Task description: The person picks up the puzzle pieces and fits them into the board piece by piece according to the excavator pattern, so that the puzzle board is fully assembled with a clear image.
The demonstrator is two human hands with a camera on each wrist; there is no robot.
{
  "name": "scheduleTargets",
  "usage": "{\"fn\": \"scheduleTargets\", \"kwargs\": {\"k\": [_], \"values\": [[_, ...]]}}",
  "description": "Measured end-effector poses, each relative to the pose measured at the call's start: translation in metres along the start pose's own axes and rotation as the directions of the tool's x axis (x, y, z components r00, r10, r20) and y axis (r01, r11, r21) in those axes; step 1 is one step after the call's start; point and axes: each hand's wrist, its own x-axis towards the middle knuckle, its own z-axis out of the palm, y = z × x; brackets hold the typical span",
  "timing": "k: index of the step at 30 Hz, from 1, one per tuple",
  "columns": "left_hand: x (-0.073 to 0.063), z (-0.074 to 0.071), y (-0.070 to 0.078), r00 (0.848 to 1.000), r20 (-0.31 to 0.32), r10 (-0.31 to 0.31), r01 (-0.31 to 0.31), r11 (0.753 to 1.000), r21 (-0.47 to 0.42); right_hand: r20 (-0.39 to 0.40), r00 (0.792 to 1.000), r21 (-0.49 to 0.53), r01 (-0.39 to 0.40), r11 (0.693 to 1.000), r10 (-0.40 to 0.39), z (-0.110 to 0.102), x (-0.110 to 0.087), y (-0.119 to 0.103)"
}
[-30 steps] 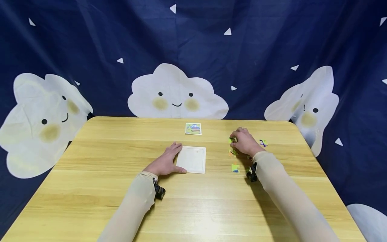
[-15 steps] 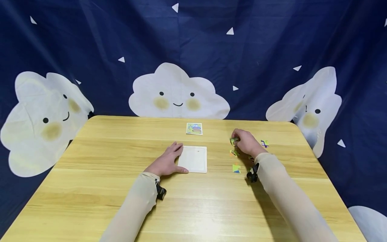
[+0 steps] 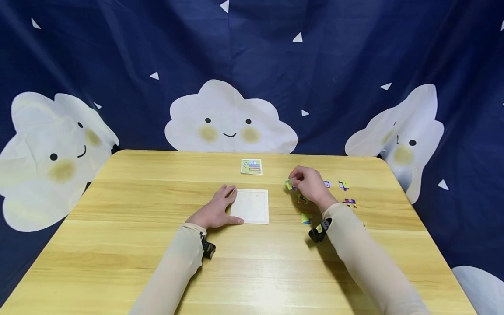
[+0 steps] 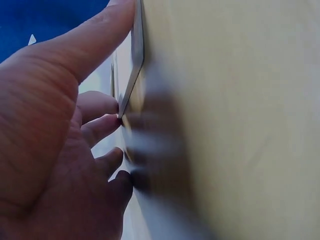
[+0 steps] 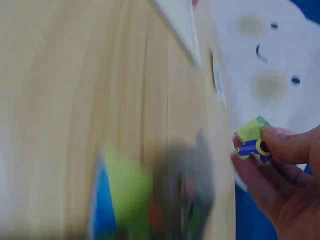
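Note:
My right hand [image 3: 309, 183] pinches a green puzzle piece [image 5: 252, 140] with blue and yellow print between thumb and fingertips, lifted off the table. My left hand [image 3: 215, 209] lies at the left side of a square white puzzle tray [image 3: 252, 208], fingers spread. Its thumb [image 4: 95, 42] lies along the tray's near edge and the fingertips touch the left edge in the left wrist view. Other loose puzzle pieces lie around and below the right hand, among them a green and blue piece [image 3: 306, 218], an orange and green piece [image 3: 302, 199] and a purple one [image 3: 344, 185]; the arm partly hides some.
A small picture card [image 3: 251, 166] with a printed vehicle lies behind the tray. The wooden table [image 3: 252, 262] ends at a dark blue curtain [image 3: 256, 52] with smiling clouds. A red-topped piece [image 3: 349, 202] lies to the right of the right wrist.
My right hand has lifted the green puzzle piece and moved left with it, toward the tray. More pieces show behind that hand. The left hand stays at the tray.

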Motion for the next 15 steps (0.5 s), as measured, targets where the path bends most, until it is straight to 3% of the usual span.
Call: {"fn": "scheduleTargets", "kwargs": {"k": [7, 11, 15], "values": [[0.001, 0.0, 0.0, 0.999, -0.008, -0.031, 0.031, 1.0, -0.003, -0.026, 0.999, 0.172, -0.039, 0.984, 0.044, 0.027, -0.002, -0.03], [0.002, 0.001, 0.002, 0.999, -0.006, -0.041, 0.041, 0.999, 0.01, 0.007, 0.996, 0.27, -0.085, 0.959, 0.086, 0.043, -0.003, -0.042], [0.003, 0.003, 0.002, 0.999, -0.011, -0.049, 0.05, 0.999, 0.022, 0.052, 0.994, 0.293, -0.111, 0.95, 0.1, 0.06, 0.0, -0.052]]}}
